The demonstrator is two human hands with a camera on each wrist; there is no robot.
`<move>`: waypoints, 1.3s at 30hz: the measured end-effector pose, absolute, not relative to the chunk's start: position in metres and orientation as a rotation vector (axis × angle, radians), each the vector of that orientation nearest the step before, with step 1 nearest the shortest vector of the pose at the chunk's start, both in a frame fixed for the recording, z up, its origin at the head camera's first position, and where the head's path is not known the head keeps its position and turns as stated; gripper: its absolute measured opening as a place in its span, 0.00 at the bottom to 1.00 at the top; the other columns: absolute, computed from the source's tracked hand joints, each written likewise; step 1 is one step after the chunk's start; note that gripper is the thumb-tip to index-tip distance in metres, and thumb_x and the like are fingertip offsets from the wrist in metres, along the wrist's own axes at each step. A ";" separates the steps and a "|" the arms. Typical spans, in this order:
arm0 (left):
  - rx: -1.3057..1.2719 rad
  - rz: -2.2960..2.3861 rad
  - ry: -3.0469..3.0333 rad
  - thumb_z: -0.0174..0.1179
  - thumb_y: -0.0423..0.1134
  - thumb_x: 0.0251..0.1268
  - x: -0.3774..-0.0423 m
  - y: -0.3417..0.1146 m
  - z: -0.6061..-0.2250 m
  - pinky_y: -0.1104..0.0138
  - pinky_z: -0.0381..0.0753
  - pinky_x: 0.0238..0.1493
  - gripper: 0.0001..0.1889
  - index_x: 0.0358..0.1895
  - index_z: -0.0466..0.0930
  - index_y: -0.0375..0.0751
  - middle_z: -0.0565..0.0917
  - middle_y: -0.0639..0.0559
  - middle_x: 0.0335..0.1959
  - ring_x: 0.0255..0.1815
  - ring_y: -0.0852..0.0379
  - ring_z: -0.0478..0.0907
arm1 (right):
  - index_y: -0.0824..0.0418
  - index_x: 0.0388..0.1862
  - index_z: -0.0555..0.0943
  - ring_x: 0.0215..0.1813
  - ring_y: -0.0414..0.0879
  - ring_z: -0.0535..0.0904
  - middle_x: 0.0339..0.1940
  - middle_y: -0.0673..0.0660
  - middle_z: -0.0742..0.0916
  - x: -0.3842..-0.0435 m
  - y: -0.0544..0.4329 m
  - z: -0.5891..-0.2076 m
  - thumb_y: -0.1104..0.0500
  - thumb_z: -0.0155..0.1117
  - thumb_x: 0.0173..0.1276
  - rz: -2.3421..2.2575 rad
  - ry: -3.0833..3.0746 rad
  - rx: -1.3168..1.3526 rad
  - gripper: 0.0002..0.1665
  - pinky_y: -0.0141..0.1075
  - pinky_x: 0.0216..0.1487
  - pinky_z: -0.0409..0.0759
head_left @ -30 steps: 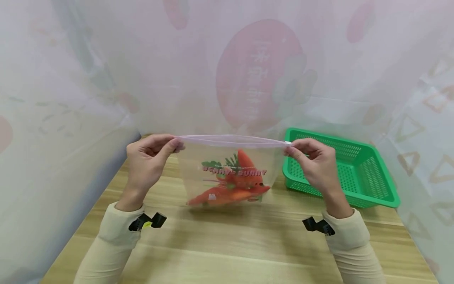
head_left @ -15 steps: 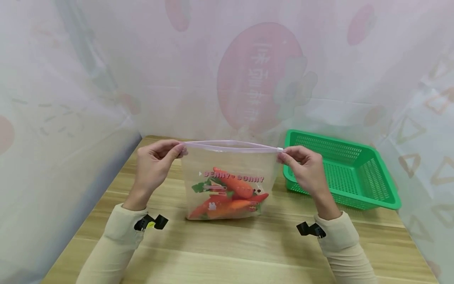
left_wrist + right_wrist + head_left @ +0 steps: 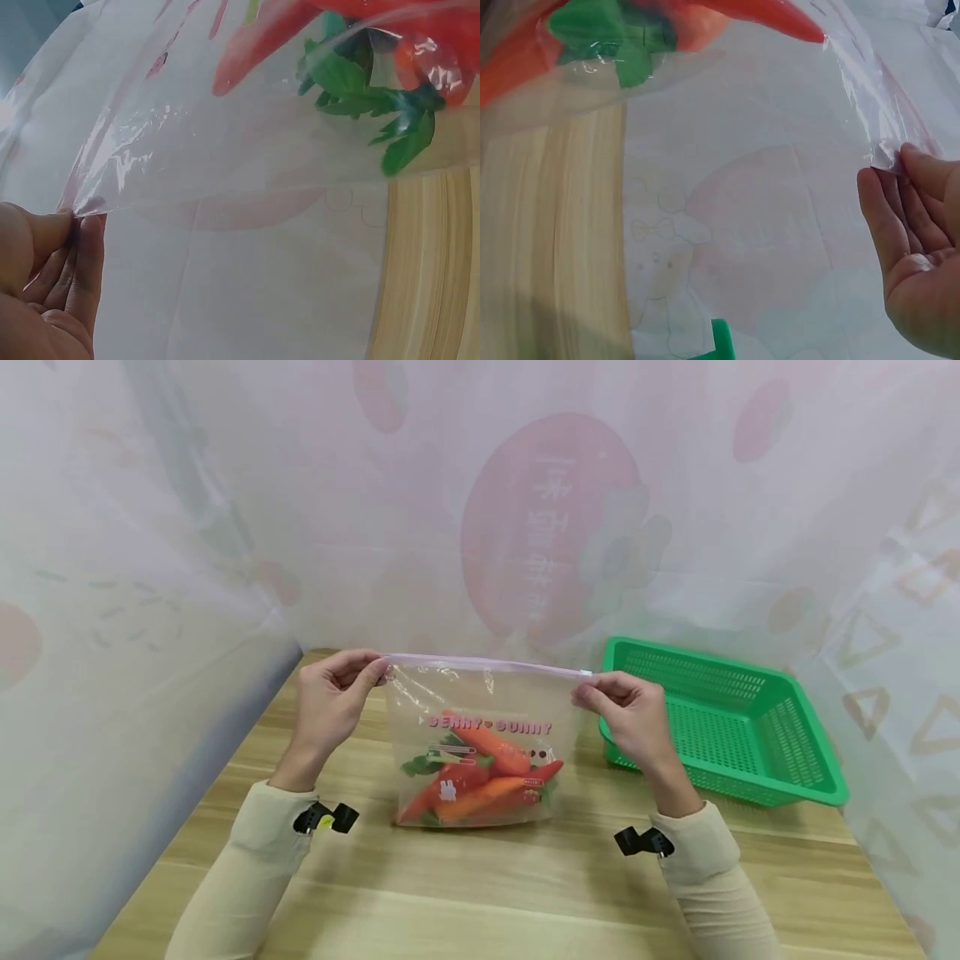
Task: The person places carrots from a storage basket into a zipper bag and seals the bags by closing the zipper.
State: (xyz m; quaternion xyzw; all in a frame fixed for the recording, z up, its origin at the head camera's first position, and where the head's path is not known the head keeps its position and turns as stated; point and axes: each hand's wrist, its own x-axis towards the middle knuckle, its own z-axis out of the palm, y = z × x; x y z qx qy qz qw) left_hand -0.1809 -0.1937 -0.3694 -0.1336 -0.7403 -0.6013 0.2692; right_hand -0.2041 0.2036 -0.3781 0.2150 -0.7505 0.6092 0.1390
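Note:
A clear zip bag point(image 3: 480, 693) with pink lettering stands upright on the wooden table, its pink zip strip stretched nearly straight between both hands. Inside lie several orange-red carrots point(image 3: 487, 747) with green leafy tops, heaped at the bottom. My left hand point(image 3: 330, 706) pinches the bag's upper left corner between thumb and fingers. At the upper right corner, by the white slider point(image 3: 586, 673), my right hand point(image 3: 633, 718) pinches the other end. Both wrist views show the thin film gripped at the fingertips, with green leaves point(image 3: 345, 82) seen through the plastic.
A green perforated basket point(image 3: 720, 785) stands at the right back of the table, close behind the right hand. A pale printed sheet point(image 3: 375, 527) hangs around the back and sides. Bare wooden table point(image 3: 465, 893) lies in front of the bag.
The bag has come down toward the table and its carrots have settled at the bottom. The mouth, parted earlier, is now drawn together. My right hand has moved left and slightly down.

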 end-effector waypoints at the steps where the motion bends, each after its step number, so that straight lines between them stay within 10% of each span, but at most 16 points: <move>1: -0.353 -1.615 -1.999 0.68 0.31 0.71 -0.183 -0.194 -0.371 0.73 0.89 0.42 0.08 0.45 0.89 0.27 0.92 0.60 0.33 0.34 0.68 0.89 | 0.69 0.45 0.89 0.39 0.37 0.92 0.36 0.54 0.94 -0.204 0.203 -0.378 0.64 0.72 0.71 1.728 -2.181 0.606 0.08 0.32 0.45 0.90; 10: -0.349 -1.480 -1.959 0.68 0.33 0.72 -0.187 -0.192 -0.364 0.77 0.87 0.45 0.09 0.48 0.90 0.30 0.92 0.35 0.40 0.39 0.71 0.90 | 0.66 0.44 0.90 0.40 0.38 0.92 0.37 0.60 0.94 -0.204 0.197 -0.379 0.63 0.73 0.71 1.712 -2.221 0.614 0.07 0.31 0.39 0.89; 20: -0.737 -1.256 -2.238 0.69 0.35 0.71 -0.180 -0.141 -0.303 0.73 0.87 0.54 0.13 0.55 0.89 0.34 0.92 0.42 0.51 0.50 0.51 0.92 | 0.69 0.45 0.89 0.40 0.36 0.92 0.40 0.69 0.92 -0.206 0.193 -0.376 0.66 0.72 0.71 1.694 -2.220 0.676 0.08 0.31 0.48 0.90; 39: -1.438 -0.730 -2.698 0.72 0.34 0.67 -0.245 -0.045 -0.253 0.66 0.86 0.63 0.19 0.60 0.87 0.35 0.89 0.43 0.59 0.59 0.48 0.89 | 0.67 0.45 0.90 0.41 0.37 0.92 0.41 0.68 0.93 -0.211 0.189 -0.371 0.63 0.71 0.73 1.680 -2.270 0.709 0.08 0.32 0.49 0.90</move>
